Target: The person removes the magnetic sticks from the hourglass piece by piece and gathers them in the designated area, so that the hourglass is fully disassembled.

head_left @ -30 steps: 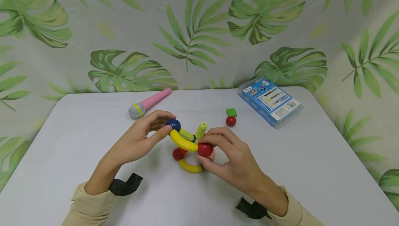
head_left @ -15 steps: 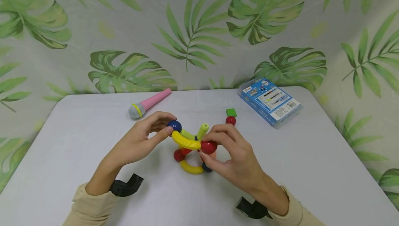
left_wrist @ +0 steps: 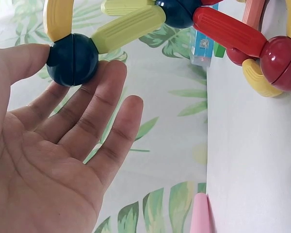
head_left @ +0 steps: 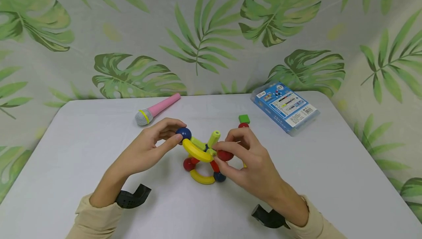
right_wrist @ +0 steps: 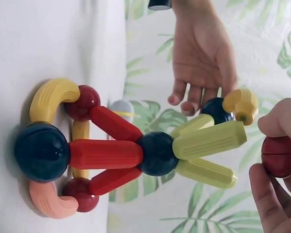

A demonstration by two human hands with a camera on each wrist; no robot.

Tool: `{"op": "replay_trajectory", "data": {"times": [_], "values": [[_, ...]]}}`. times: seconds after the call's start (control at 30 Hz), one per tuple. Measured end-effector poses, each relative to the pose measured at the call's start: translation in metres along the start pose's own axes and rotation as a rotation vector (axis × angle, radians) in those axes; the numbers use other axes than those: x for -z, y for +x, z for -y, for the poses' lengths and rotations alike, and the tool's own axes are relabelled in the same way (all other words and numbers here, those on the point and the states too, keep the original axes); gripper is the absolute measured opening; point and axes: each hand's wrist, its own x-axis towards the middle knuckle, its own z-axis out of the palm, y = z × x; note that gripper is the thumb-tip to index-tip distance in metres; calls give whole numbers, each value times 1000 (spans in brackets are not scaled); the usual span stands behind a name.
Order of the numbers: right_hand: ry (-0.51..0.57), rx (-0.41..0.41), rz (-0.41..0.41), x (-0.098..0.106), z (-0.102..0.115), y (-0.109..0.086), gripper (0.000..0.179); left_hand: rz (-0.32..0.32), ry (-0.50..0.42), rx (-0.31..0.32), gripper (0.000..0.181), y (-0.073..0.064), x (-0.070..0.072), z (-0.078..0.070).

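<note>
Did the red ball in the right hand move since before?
Yes. In the head view, the red ball in the right hand has shifted right, farther from the pink microphone.

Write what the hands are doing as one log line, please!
left hand: pinches blue ball touching yellow curved stick; right hand: holds red ball apart from that stick; farther back: pink microphone, green block

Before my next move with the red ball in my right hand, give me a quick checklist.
1. Left hand pinching upper blue ball: ok.
2. Upper yellow curve joined to that ball: ok.
3. Right hand pinching red ball: ok.
4. Red ball touching the curve's free end: not ok, a gap shows.
5. Green sticks joined to middle blue ball: ok.
6. Base flat on table: cannot tell, underside hidden.
</note>
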Motion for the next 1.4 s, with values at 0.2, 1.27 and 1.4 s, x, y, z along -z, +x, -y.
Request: {"op": "replay_trajectory", "data": {"times": [0.2,1.27,1.4], "values": [[-23,-2,-16,5,-4,1,40,-2,4,4,29,-1,0,0],[-39,-564,-13,20,-170,-28,40,4,-17,13,28,-1,0,1],[-81,-589,22,14,-177,-33,38,6,-14,16,29,0,0,1]]}}
